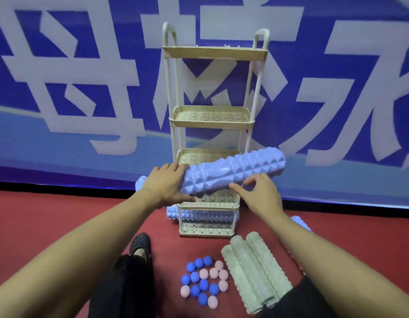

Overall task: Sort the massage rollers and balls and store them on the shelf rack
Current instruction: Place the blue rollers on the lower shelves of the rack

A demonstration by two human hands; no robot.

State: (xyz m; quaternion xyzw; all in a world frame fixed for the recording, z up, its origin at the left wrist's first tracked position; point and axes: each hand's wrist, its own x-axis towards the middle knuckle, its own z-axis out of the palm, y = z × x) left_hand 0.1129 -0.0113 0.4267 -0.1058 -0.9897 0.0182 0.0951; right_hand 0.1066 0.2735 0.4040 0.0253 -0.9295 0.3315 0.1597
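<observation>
A cream shelf rack (pixel 211 125) with several perforated tiers stands on the red floor against a blue banner. I hold a long purple ridged roller (pixel 235 171) in front of the rack's lower tiers, its right end tilted up. My left hand (pixel 163 185) grips its left end. My right hand (pixel 260 195) curls round its lower edge near the middle. A second purple roller (pixel 198 215) lies on a low tier. Three grey-green rollers (pixel 256 271) lie side by side on the floor. Blue and pink spiky balls (pixel 204 281) are clustered to their left.
Another purple roller end (pixel 140 182) shows behind my left wrist, and one more (pixel 300 222) lies on the floor behind my right forearm. My foot in a black shoe (pixel 140 245) rests left of the balls. The banner wall (pixel 84 88) closes off the back.
</observation>
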